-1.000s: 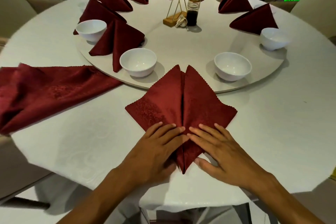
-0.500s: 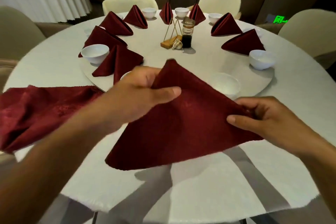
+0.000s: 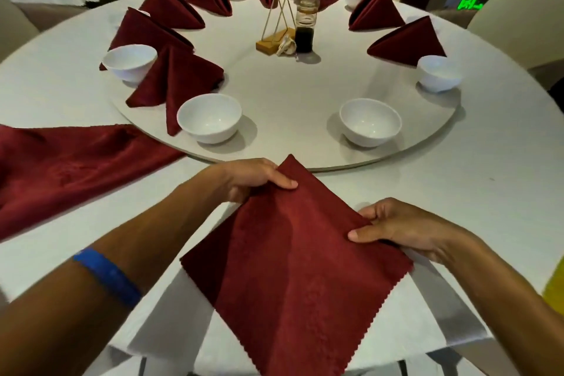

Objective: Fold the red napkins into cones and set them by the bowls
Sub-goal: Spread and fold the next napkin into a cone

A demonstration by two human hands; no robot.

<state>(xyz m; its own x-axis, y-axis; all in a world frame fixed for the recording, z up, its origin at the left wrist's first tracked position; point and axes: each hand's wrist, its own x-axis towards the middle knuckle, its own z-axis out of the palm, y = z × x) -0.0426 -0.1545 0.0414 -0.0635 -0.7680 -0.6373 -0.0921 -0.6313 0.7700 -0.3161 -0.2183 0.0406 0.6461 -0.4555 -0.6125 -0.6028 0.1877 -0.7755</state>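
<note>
A folded red napkin (image 3: 299, 265) is turned plain side up over the near edge of the white table (image 3: 488, 192), one point toward the turntable. My left hand (image 3: 253, 178) pinches its upper left edge, thumb on top. My right hand (image 3: 396, 226) pinches its right corner. Two white bowls (image 3: 209, 117) (image 3: 370, 121) without a napkin cone sit on the near rim of the turntable (image 3: 305, 94). Several folded red cones (image 3: 174, 82) stand by other bowls around it.
A pile of unfolded red napkins (image 3: 61, 168) lies on the table at the left. At the turntable's centre stand a wooden-based wire holder (image 3: 273, 36) and a dark sauce bottle (image 3: 305, 27). Cream chairs (image 3: 525, 24) ring the table.
One second ago both hands pressed the napkin flat with its folded flaps up. They lifted and flipped it, and now hold it lower near the table edge, smooth side up.
</note>
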